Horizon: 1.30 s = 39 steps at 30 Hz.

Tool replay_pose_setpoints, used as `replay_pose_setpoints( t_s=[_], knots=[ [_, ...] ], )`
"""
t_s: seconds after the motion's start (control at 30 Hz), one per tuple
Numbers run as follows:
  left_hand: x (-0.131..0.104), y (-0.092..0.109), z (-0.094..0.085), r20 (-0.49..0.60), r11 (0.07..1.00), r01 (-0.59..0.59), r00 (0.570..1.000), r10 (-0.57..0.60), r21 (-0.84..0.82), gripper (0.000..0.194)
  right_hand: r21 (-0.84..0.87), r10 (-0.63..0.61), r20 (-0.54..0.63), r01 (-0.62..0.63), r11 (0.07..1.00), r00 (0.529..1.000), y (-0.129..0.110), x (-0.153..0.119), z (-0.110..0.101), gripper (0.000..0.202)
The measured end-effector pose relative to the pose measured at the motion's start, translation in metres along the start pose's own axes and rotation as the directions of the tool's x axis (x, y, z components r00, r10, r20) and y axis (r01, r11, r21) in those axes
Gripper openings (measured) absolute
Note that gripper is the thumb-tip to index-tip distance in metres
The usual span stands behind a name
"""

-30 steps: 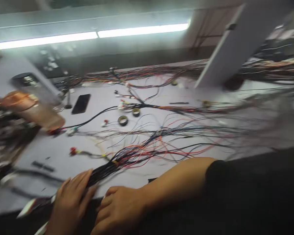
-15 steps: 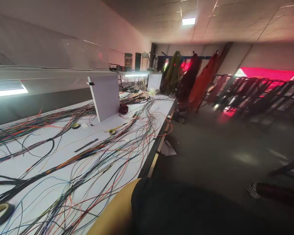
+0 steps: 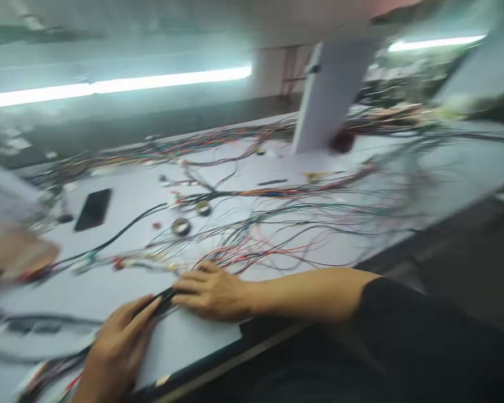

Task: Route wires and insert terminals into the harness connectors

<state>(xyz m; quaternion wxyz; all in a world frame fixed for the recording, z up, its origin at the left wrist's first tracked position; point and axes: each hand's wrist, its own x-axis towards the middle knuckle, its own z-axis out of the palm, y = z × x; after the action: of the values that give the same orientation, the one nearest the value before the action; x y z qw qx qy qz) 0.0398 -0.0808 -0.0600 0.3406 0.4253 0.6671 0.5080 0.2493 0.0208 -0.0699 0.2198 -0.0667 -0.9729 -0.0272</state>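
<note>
Left hand [image 3: 117, 341] and right hand [image 3: 212, 294] near each other, both sets of fingers closed in.
Below its fingers, the left hand slants up from the lower edge, back outward, its left fingers [image 3: 145, 313] bent and angled toward the right hand. The right hand lies back upward, its right fingers [image 3: 189, 284] pointing left and curling down, just apart from the left fingertips. Behind the right fingers, a nearly straight wrist leads into a bare, almost level right forearm [image 3: 306, 288], then a dark sleeve [image 3: 424, 330].
</note>
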Motion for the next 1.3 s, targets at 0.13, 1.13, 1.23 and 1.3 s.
replay_pose_setpoints(
  t_s=[0.13, 1.13, 1.23, 1.3],
  knots=[
    [-0.019, 0.002, -0.014, 0.168, 0.751, -0.346, 0.937, 0.306, 0.562, 0.024, 0.155, 0.029, -0.096, -0.014, 0.988, 0.995, 0.000, 0.000, 0.015, 0.025],
    [0.025, 0.007, 0.027, 0.074, 0.956, -0.270, 0.962, 0.263, 0.114, 0.015, 0.317, 0.351, -0.188, -0.282, 0.906, 0.917, 0.004, 0.004, 0.004, 0.019],
    [0.027, 0.005, 0.026, -0.050, 0.991, -0.085, 0.996, 0.080, -0.100, 0.023, 0.329, 0.335, -0.195, -0.261, 0.908, 0.922, 0.003, 0.004, 0.004, 0.019],
    [0.030, 0.004, 0.025, -0.142, 0.957, 0.010, 0.988, -0.054, -0.290, 0.027, 0.338, 0.329, -0.195, -0.251, 0.907, 0.924, 0.002, 0.004, 0.004, 0.019]
  ],
)
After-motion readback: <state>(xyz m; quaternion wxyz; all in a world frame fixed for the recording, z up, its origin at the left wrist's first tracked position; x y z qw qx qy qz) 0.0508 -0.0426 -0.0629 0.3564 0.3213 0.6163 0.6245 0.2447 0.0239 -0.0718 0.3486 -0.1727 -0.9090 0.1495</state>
